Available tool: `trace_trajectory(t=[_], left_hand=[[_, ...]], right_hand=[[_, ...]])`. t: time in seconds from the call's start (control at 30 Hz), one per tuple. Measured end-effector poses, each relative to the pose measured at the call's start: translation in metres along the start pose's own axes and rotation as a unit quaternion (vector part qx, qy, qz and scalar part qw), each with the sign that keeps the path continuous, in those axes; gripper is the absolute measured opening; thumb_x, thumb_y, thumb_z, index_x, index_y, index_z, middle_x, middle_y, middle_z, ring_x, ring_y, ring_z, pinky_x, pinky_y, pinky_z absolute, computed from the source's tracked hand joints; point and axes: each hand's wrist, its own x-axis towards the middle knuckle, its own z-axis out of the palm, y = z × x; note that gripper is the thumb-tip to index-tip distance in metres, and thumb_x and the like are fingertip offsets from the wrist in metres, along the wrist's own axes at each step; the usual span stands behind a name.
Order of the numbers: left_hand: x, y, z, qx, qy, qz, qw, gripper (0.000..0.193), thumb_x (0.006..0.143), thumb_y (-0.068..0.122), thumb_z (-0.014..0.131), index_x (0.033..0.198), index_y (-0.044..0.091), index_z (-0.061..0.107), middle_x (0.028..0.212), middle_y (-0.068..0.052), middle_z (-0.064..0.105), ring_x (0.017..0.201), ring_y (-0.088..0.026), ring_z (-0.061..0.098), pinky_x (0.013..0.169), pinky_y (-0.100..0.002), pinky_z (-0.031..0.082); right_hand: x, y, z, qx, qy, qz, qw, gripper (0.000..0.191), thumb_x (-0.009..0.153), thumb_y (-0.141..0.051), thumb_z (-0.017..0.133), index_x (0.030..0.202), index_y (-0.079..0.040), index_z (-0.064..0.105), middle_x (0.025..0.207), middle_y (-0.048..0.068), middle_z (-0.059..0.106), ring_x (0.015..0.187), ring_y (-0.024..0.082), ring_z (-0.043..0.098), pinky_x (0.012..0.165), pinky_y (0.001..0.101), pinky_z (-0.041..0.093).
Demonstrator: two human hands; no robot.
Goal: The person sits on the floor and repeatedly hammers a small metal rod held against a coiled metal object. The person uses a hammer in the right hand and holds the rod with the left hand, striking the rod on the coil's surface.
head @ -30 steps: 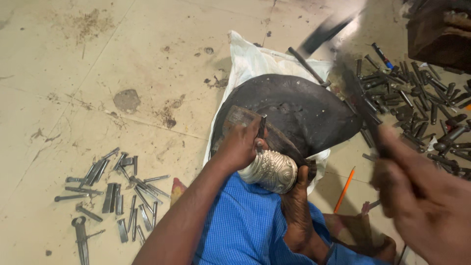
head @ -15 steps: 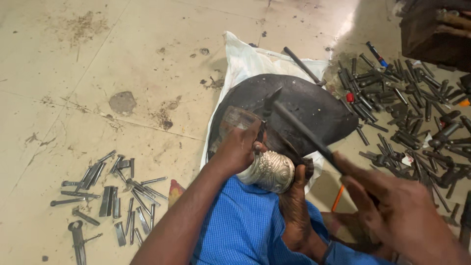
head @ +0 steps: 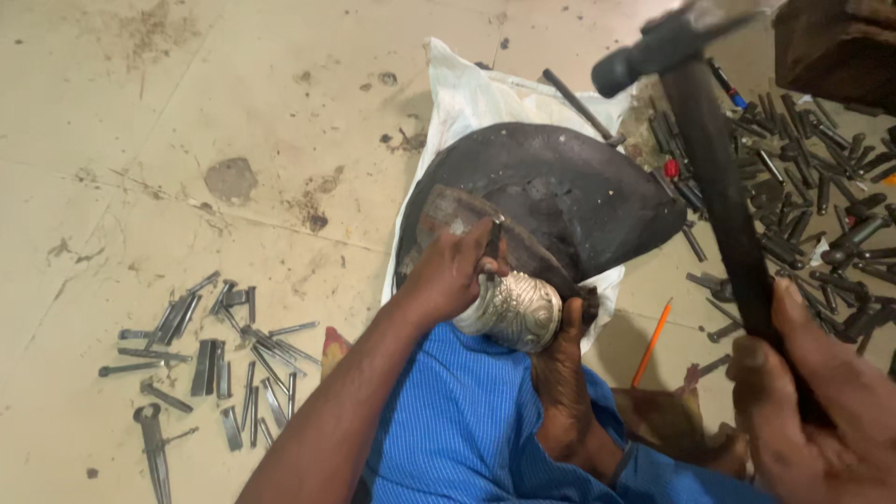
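My left hand point(head: 448, 275) grips a thin metal punch point(head: 493, 245) and holds its tip on a silver embossed metal piece point(head: 518, 313). The piece rests against a black domed mound point(head: 579, 187) that lies on a white sack point(head: 467, 103). A bare foot point(head: 565, 383) presses on the silver piece from below. My right hand point(head: 821, 401) is closed around the dark handle of a hammer point(head: 719, 187). The hammer's head is lifted up and away at the top of the view, blurred.
Loose steel punches point(head: 215, 345) are scattered on the floor at the left, with a pincer-like tool point(head: 154, 439) below them. A bigger heap of punches point(head: 821, 205) lies at the right. An orange pencil point(head: 651, 343) and a wooden block point(head: 840, 47) are also there.
The hammer came down onto the punch half a second ago and has swung back up. My left hand and the silver piece have stayed in place.
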Motion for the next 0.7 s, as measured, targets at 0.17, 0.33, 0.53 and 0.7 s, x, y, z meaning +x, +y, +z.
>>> trace_trajectory(t=[0.17,0.33,0.53,0.7], left_hand=[[0.003,0.006,-0.003,0.024,-0.034,-0.021,0.999,0.031,0.086,-0.008,0.061,0.116,0.000,0.054,0.090,-0.017,0.075,0.083,-0.035,0.076,0.070,-0.043,0.059],[0.000,-0.001,0.000,0.036,-0.029,0.026,0.999,0.047,0.078,-0.011,0.060,0.123,0.002,0.053,0.094,-0.014,0.077,0.089,-0.034,0.076,0.073,-0.042,0.060],[-0.007,-0.012,0.006,0.101,0.003,0.084,0.991,0.074,0.067,-0.015,0.061,0.139,-0.004,0.045,0.095,-0.022,0.072,0.084,-0.040,0.072,0.069,-0.044,0.059],[-0.009,-0.018,0.008,0.050,-0.035,0.057,0.997,0.068,0.073,-0.015,0.059,0.137,0.005,0.044,0.096,-0.012,0.076,0.089,-0.030,0.078,0.074,-0.039,0.063]], right_hand=[[-0.005,-0.022,0.004,-0.106,-0.016,0.017,0.994,0.047,0.092,-0.025,0.071,0.138,-0.013,0.074,0.077,0.010,0.075,0.069,0.018,0.071,0.067,0.0289,0.055],[0.012,-0.020,-0.001,0.019,-0.164,0.103,0.981,0.027,0.101,-0.013,0.058,0.123,-0.003,0.069,0.086,0.010,0.069,0.075,0.017,0.069,0.063,0.0285,0.060],[-0.022,-0.002,0.008,-0.067,0.069,0.068,0.993,0.042,0.101,-0.020,0.065,0.143,-0.014,0.068,0.078,0.010,0.069,0.061,0.018,0.066,0.059,0.0318,0.054],[-0.032,0.031,0.012,-0.176,-0.014,0.000,0.984,0.044,0.094,-0.019,0.066,0.138,-0.015,0.071,0.078,0.003,0.075,0.067,0.013,0.069,0.063,0.0300,0.060]])
